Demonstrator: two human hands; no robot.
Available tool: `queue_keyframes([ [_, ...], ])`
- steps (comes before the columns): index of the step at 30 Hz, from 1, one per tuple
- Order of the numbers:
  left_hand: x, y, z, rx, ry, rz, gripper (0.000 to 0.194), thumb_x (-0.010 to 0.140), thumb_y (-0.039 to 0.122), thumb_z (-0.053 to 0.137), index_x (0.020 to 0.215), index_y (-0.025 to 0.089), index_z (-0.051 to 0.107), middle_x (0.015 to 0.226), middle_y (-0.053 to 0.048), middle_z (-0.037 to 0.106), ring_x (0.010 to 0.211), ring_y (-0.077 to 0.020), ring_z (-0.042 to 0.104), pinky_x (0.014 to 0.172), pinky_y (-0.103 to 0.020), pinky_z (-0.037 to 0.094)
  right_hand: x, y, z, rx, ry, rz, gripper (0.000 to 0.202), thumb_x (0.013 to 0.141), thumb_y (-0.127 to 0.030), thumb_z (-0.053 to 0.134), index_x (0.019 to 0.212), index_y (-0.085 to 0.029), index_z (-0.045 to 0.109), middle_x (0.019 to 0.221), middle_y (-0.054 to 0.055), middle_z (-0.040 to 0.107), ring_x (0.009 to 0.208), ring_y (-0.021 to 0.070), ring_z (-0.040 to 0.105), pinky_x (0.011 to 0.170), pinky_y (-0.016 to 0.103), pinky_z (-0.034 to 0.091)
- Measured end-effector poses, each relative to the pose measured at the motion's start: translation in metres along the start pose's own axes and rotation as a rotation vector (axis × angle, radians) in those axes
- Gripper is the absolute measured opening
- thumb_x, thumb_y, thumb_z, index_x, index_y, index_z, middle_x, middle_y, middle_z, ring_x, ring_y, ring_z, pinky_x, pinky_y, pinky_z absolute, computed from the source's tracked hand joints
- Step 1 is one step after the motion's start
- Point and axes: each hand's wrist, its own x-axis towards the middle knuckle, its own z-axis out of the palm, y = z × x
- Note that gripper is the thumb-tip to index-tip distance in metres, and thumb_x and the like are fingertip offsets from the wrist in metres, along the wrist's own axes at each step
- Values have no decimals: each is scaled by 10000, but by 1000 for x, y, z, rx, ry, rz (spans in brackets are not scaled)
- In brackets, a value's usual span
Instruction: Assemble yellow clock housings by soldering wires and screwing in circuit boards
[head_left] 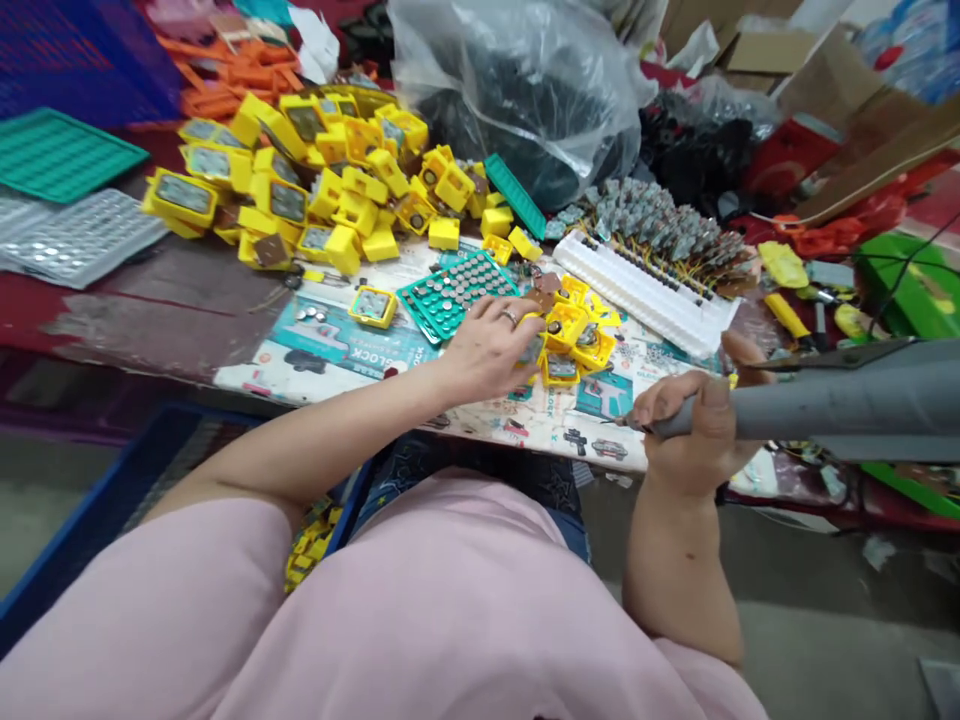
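My left hand (495, 350), a ring on one finger, is closed around a yellow case (531, 350) at the left edge of a small group of yellow cases (566, 330). Most of that case is hidden under the fingers. Just behind the hand lies a teal tray (420, 300) with small round metal cells. My right hand (694, 425) is wrapped round the narrow front end of a grey power tool (832, 400), whose thin tip points left over the table's front edge. One yellow case (373, 307) stands alone left of the teal tray.
A large heap of yellow cases (360, 190) spreads across the back left. Behind it are orange parts (240, 75) and a clear plastic bag (517, 90). A white rack (645, 295) with wired grey parts is at the right. Green trays (71, 150) lie far left; a blue crate (112, 520) stands below.
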Motion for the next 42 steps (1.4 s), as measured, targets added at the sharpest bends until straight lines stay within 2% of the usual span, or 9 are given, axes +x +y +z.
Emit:
queue_keyframes([
  [3, 2, -12, -8, -61, 56, 28, 401, 897, 419, 604, 1183, 139, 624, 1299, -160, 665, 1212, -309, 597, 1032, -485, 453, 1, 1, -5, 82, -17, -31, 391, 791, -421, 755, 1121, -247, 636, 463, -112, 495, 327, 104, 434, 349, 234, 412],
  [6, 19, -50, -25, -14, 82, -108, 313, 955, 348, 493, 1151, 167, 656, 1153, -107, 724, 1080, -264, 637, 940, -441, 488, 1, 2, -9, 106, -23, -11, 371, 791, -395, 764, 1110, -253, 637, 474, -104, 523, 335, 109, 446, 350, 237, 429],
  [11, 65, -131, -51, 183, -82, -430, 237, 955, 323, 515, 1034, 219, 713, 920, 4, 727, 838, -170, 571, 813, -386, 493, -1, 3, -13, 96, -12, 6, 397, 780, -407, 770, 1109, -237, 629, 462, -101, 519, 329, 116, 441, 343, 242, 422],
  [15, 84, -153, -56, 259, -147, -462, 269, 944, 314, 503, 1034, 225, 741, 892, 7, 727, 870, -179, 578, 778, -380, 491, -2, 5, -16, 94, -27, 8, 369, 810, -359, 740, 1141, -231, 636, 487, -85, 532, 353, 126, 465, 356, 255, 430],
  [25, 126, -119, -17, 310, -294, -474, 405, 893, 393, 556, 1146, 130, 729, 1200, -174, 711, 1185, -347, 618, 918, -399, 488, -3, 8, -12, 64, -17, 46, 302, 801, -374, 745, 1056, -242, 653, 487, -80, 521, 363, 128, 473, 378, 264, 436],
  [31, 121, -143, -35, 144, -189, -554, 313, 862, 405, 609, 1031, 172, 733, 1022, -114, 745, 1024, -275, 669, 843, -359, 529, -2, 8, -18, 61, -4, 22, 372, 813, -389, 730, 1139, -239, 633, 486, -83, 519, 354, 130, 463, 362, 265, 429],
  [36, 76, -139, -63, -469, -42, -494, 332, 988, 399, 443, 1078, 144, 634, 885, -83, 731, 821, -181, 725, 720, -315, 583, 1, 10, -13, 83, -11, 9, 368, 817, -386, 727, 1132, -222, 632, 473, -85, 519, 340, 127, 457, 351, 257, 424],
  [39, 22, -96, -63, -552, 1, -330, 362, 1017, 450, 416, 1139, 160, 593, 885, -69, 737, 774, -178, 750, 718, -325, 614, 1, 8, -8, 109, -31, -3, 323, 820, -358, 737, 1107, -240, 648, 478, -89, 534, 337, 117, 453, 349, 246, 423],
  [42, -36, -47, -52, -325, 62, 94, 294, 955, 373, 595, 1190, 197, 602, 1053, -77, 771, 945, -205, 762, 844, -334, 621, -3, 5, -4, 128, -26, -19, 302, 814, -383, 748, 1076, -258, 663, 479, -96, 524, 335, 107, 443, 345, 236, 409],
])
